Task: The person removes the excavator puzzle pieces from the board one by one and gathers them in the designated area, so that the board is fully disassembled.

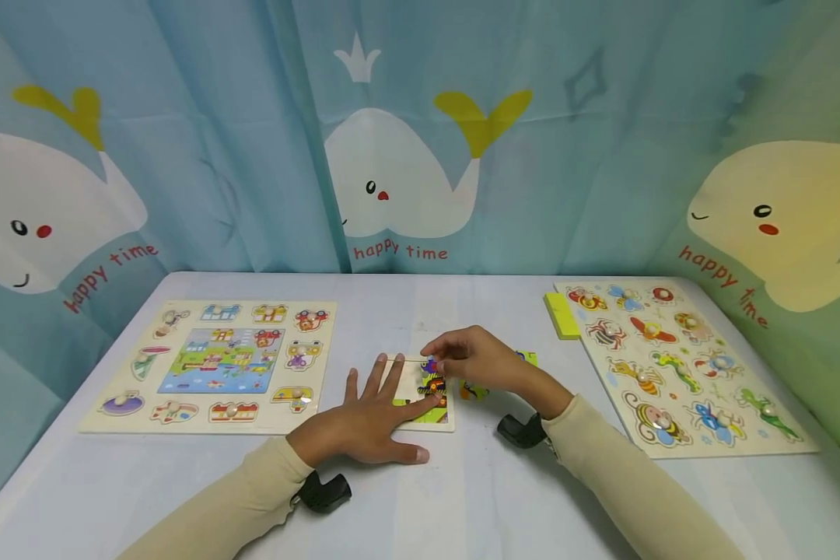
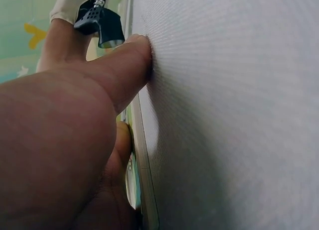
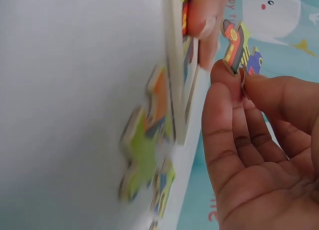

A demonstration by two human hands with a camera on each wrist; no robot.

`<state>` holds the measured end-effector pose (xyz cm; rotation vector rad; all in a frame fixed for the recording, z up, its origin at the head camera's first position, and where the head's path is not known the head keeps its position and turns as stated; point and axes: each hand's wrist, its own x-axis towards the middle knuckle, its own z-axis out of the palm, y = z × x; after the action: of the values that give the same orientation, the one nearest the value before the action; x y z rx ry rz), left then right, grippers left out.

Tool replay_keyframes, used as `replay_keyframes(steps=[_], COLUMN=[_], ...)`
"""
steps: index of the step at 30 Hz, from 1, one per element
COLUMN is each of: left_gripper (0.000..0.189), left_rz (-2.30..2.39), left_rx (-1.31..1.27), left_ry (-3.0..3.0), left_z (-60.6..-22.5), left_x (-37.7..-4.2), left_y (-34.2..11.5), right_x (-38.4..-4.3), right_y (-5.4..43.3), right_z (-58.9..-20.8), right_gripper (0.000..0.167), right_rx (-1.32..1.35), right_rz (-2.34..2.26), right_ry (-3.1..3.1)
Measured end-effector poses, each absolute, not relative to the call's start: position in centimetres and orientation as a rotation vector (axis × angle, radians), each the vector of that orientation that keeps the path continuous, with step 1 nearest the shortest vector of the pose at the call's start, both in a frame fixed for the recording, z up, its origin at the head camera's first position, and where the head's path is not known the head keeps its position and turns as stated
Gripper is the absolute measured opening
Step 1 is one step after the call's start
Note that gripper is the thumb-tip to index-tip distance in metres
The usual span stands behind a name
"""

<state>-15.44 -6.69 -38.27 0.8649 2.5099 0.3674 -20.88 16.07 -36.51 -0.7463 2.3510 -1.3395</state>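
Note:
My left hand (image 1: 374,424) lies spread with straight fingers, pressing over the left and lower parts of a small wooden puzzle tray (image 1: 409,372). In the left wrist view its thumb (image 2: 132,58) rests on the tabletop beside the tray's edge (image 2: 142,175). Several colourful pieces sit in the tray's right side. Above them, my right hand (image 1: 479,362) pinches a jigsaw piece (image 3: 234,48) between thumb and fingertips, clear of the tray in the right wrist view. Loose jigsaw pieces (image 3: 142,145) lie just right of the tray, partly hidden under the right hand in the head view.
A large vehicle peg puzzle board (image 1: 140,311) lies at the left of the table. At the right is an insect peg puzzle board (image 1: 616,408), with a yellow block (image 1: 562,316) against its far left corner. A whale-printed curtain (image 1: 252,155) hangs behind the table.

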Motion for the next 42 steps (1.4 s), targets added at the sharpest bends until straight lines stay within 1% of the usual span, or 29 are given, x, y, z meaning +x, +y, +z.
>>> replay_keyframes(steps=[10, 23, 29, 35, 42], left_gripper=[0.074, 0.074, 0.074, 0.074, 0.074], left_rz=[0.354, 0.343, 0.353, 0.356, 0.357], left_rx=[0.874, 0.86, 0.86, 0.842, 0.833], left_ry=[2.528, 2.542, 2.546, 2.548, 2.545], left_z=[-38.3, -38.2, -38.2, -38.0, -38.0], left_x=[-15.4, -15.3, -15.3, -15.2, -15.2], left_y=[-6.5, -6.4, -6.5, -6.5, -6.5], right_x=[-20.7, -20.5, -20.1, -19.7, -19.5], right_y=[18.7, 22.0, 23.3, 23.8, 23.9], right_z=[-36.7, -35.6, -35.6, -35.8, -35.6], right_gripper=[0.021, 0.022, 0.019, 0.02, 0.013], right_rx=[-0.656, -0.631, -0.561, -0.544, -0.596], right_rz=[-1.288, -1.267, -1.242, -1.242, -1.189], right_ry=[2.398, 2.418, 2.386, 2.377, 2.352])
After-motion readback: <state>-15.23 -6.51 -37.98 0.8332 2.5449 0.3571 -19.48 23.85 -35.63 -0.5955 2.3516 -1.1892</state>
